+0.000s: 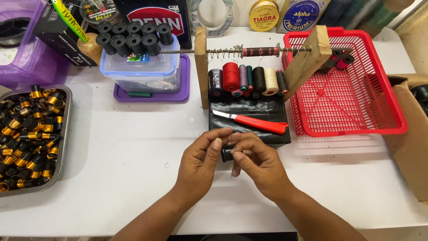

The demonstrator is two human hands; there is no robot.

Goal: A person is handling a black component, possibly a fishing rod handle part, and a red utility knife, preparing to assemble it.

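Note:
My left hand (pixel 204 159) and my right hand (pixel 257 161) meet over the white table (pixel 133 178), both pinching a small black cylinder (pixel 226 154) between their fingertips. Just beyond the hands lies a red-handled knife (pixel 258 122) on a black pad (pixel 267 111). Behind it a wooden stand (pixel 201 67) carries a row of thread spools (pixel 247 81), red, black, white and others, under a metal rod with a spring (pixel 249 50).
A metal tray (pixel 64 134) full of black-and-gold cylinders sits at the left. A clear lidded box (pixel 142 73) topped with black cylinders stands on a purple lid. A red plastic basket (pixel 352 89) is at the right, a cardboard box (pixel 408 134) beyond it.

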